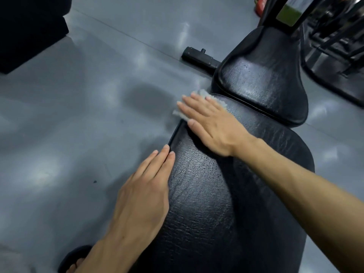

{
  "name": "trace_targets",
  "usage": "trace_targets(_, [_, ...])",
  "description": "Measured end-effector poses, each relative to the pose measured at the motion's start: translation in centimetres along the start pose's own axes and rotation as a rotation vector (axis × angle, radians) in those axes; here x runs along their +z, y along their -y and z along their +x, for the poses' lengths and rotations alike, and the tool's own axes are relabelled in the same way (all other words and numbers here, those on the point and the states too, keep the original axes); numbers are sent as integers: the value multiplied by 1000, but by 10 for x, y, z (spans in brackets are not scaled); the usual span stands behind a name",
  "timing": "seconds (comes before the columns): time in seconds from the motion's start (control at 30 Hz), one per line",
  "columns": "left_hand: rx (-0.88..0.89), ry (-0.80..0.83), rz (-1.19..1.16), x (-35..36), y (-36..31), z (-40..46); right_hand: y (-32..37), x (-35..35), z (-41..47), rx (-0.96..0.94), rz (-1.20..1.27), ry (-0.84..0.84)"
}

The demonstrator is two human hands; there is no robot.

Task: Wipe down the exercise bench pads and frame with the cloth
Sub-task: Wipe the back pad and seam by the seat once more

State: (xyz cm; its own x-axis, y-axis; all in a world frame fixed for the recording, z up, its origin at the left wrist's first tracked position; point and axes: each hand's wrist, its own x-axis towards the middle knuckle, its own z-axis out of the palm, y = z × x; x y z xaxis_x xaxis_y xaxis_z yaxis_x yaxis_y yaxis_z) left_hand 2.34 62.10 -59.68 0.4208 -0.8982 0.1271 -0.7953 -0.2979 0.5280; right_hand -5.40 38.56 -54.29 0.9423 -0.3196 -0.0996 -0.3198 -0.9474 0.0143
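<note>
Bench pad [226, 203], long and black, is running up the middle of my view. My left hand [145, 192] is resting flat along its left edge, fingers straight. My right hand [212, 125] is pressing the grey cloth [202, 94] flat near the seat pad [262, 83].

The long pad [226, 194] is black, cracked vinyl, running from the bottom centre toward the upper right. The seat pad [262, 79], also black and glossy, sits just beyond it, narrowing toward the top right. A black frame foot [199, 57] juts left at upper centre. The grey cloth [202, 95] lies flattened at the long pad's upper-left corner.
</note>
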Motion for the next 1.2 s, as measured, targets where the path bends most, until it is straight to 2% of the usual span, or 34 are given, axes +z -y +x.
trace_targets(0.07, [11,-3,-27,-1,-1,5,-20,-3,13,183,48,-44])
trace_targets(0.13, [27,-27,-47,-1,0,10,-12,-2,18,274,53,-72])
trace_targets(0.17, [32,-37,-58,-2,0,12,1,0,14,245,45,-71])
trace_targets(0.27, [28,-66,-90,-6,3,18,36,9,-6,-11,13,-20])
trace_targets(0.33, [30,-87,-116,-7,7,21,27,4,-8,-77,31,13])
trace_targets(0.4, [37,-52,-163,-11,11,25,3,-4,6,33,68,-22])
trace_targets(0.5, [-55,57,-217,-30,21,28,-23,-16,35,206,30,-44])
trace_targets(0.67, [-183,44,-222,-57,41,23,-7,-16,54,201,-130,106])
trace_targets(0.77, [-209,79,-199,-60,46,16,28,-9,40,62,-212,71])
trace_targets(0.87, [-230,68,-196,-70,50,11,85,0,3,-109,-175,90])
trace_targets(0.97, [-228,44,-208,-77,53,5,140,12,-42,-348,-121,224])
trace_targets(1.03, [-231,38,-201,-81,54,2,145,11,-51,-437,-122,298])
trace_targets(1.07, [-228,35,-197,-83,54,0,136,10,-44,-427,-147,274])
trace_targets(1.2, [-207,23,-197,-91,52,-8,90,-7,6,-75,-295,139])
